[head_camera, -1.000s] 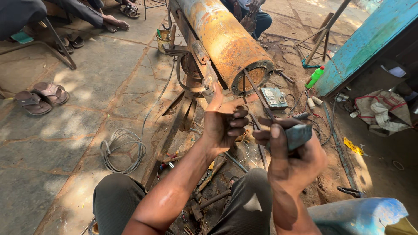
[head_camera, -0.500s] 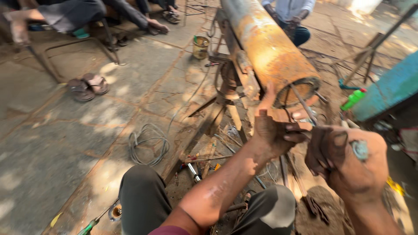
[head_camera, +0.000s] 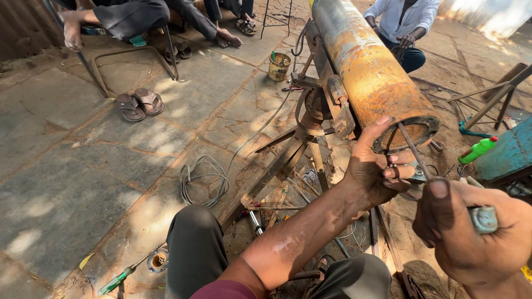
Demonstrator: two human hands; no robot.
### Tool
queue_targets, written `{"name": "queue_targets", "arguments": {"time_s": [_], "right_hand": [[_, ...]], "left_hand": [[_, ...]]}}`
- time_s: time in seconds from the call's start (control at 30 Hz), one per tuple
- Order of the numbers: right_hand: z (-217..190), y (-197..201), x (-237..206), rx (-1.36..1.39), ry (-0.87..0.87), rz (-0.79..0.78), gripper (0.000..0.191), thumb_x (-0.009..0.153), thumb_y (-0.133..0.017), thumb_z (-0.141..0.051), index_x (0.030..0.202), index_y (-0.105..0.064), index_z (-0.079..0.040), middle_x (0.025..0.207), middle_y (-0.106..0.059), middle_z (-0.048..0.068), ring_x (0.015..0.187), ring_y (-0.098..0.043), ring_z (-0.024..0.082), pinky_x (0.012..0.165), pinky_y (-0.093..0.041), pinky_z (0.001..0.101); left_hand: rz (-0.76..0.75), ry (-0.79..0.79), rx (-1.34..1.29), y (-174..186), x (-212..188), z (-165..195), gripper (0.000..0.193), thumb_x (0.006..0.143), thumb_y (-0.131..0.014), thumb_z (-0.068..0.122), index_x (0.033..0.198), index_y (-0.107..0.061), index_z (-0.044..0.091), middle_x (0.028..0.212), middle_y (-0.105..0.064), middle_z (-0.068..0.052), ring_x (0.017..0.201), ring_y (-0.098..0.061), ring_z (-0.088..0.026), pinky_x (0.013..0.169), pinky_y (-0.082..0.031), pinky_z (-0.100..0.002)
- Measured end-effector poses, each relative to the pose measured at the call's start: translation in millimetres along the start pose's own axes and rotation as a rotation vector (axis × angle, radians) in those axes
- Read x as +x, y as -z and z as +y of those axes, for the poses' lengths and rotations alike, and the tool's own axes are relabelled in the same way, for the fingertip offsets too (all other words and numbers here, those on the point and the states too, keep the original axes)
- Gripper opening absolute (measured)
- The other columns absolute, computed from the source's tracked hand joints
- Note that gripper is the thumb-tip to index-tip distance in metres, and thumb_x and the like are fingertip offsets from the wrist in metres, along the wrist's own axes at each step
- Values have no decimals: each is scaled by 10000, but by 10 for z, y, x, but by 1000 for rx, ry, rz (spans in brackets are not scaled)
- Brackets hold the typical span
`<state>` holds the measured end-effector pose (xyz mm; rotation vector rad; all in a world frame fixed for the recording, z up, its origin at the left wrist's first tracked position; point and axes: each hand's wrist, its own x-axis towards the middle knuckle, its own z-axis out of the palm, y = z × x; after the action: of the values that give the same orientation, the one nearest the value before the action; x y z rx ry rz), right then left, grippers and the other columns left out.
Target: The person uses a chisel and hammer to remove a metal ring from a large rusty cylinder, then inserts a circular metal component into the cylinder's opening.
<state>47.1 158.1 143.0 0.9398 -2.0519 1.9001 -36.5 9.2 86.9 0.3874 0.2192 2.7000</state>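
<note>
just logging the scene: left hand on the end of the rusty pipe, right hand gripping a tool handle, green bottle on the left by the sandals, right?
Not quite. The head view shows the green bottle on the right, beside the blue panel, not by the sandals. Left hand on the pipe end and right hand on the handle are correct.

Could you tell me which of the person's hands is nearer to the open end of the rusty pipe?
Left. The left hand rests against the rusty pipe at its open end, thumb on the rim; the right hand is lower, clear of it, gripping a tool handle.

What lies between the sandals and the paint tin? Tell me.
In the head view, bare stone paving separates the sandals from the paint tin; nothing rests there.
</note>
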Motion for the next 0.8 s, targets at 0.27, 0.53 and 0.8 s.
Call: {"name": "queue_targets", "arguments": {"time_s": [0.27, 0.53, 0.8], "right_hand": [[-196, 76, 143, -643, 9, -206, 298, 1032, -610, -171, 801, -707, -11, 524, -551, 31, 459, -450, 105, 411, -364, 277], [-102, 117, 163, -583, 86, -254, 330, 998, -631, -135, 698, -665, -2, 566, -563, 7, 476, -459, 82, 434, -346, 261], [-168, 35, 142, -433, 63, -212, 386, 1022, -640, -86, 646, -616, -1, 562, -549, 18, 461, -435, 76, 394, -351, 266]], "left_hand": [[-49, -64, 0, 45, 74, -67, 635, 951, -665, 699, 1108, -552, 94, 641, -422, 141, 479, -428, 43, 381, -334, -115], [-148, -67, -48, 77, 67, -106, 843, 965, -637, 730, 1291, -570, -44, 619, -391, 154, 490, -384, 26, 413, -322, -136], [-39, -81, 47, 16, -56, -3, 812, 904, -561, 815, 1255, -559, 82, 736, -555, 34, 521, -469, -39, 372, -303, -151]]}}
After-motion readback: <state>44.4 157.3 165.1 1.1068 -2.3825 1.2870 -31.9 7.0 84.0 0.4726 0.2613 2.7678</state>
